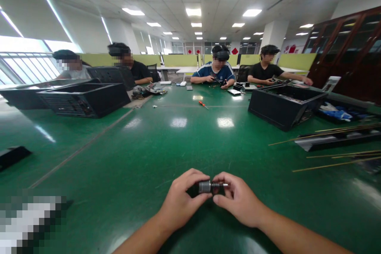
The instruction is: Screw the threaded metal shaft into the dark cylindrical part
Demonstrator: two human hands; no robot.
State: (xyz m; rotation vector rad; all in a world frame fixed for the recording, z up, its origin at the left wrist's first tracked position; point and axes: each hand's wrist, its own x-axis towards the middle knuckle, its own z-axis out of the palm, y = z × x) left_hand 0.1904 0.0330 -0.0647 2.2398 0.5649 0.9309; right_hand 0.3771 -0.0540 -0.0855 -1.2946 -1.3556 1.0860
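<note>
Just above the green table [119, 154], left hand [182, 202] curls around the dark end of a small metal cylinder [205, 186], right hand [239, 203] pinching its thin shaft; part looks rigid, light, probably slick, safest held by the thicker grey body; red screwdriver [203, 104] lies well beyond.

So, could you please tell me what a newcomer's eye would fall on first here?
First come the hands, low in the middle: the left hand and the right hand pinch a small metal cylinder between them above the green table. Next are the left black case and the right black case, both open, and the four people seated along the far end.
</note>
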